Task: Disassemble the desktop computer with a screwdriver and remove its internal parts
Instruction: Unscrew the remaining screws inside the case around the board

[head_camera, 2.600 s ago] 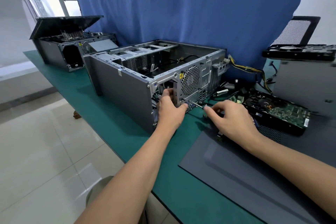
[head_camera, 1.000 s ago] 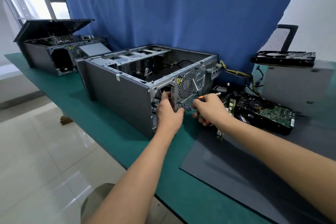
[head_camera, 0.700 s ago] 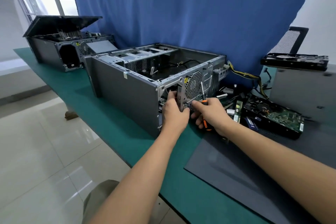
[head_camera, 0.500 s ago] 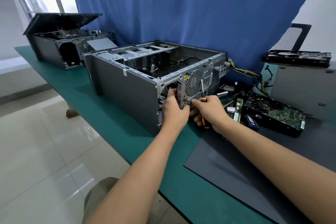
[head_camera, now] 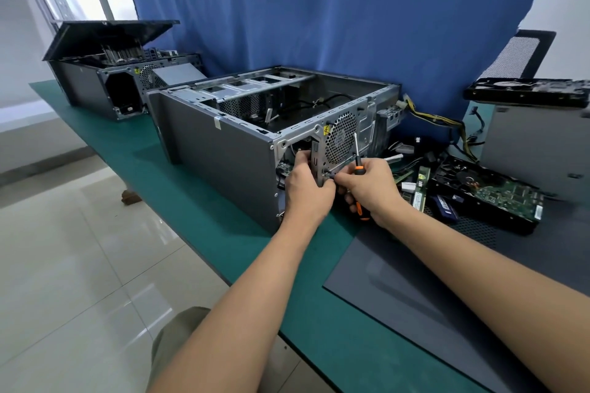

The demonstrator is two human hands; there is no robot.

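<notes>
An open grey desktop case (head_camera: 220, 150) lies on its side on the green table mat (head_camera: 198, 217), its rear panel with the round fan grille (head_camera: 340, 140) facing me. My left hand (head_camera: 308, 193) grips a metal bracket at the lower rear panel. My right hand (head_camera: 370, 187) is curled round an orange-and-black screwdriver (head_camera: 359, 169), whose shaft points up in front of the grille. The thumb and forefinger of that hand meet at a small screw spot beside my left fingers; the screw itself is hidden.
A second opened case (head_camera: 105, 80) stands at the far left. Removed parts lie right of the case: a hard drive with green board (head_camera: 488, 195), memory sticks (head_camera: 419, 188), yellow cables (head_camera: 437, 121). A grey box (head_camera: 536, 150) carries a drive (head_camera: 526, 92). A dark panel (head_camera: 447, 290) lies near me.
My right hand came from the table to the rear panel with the screwdriver tucked in its palm, shaft now upright. My left hand stayed on the bracket.
</notes>
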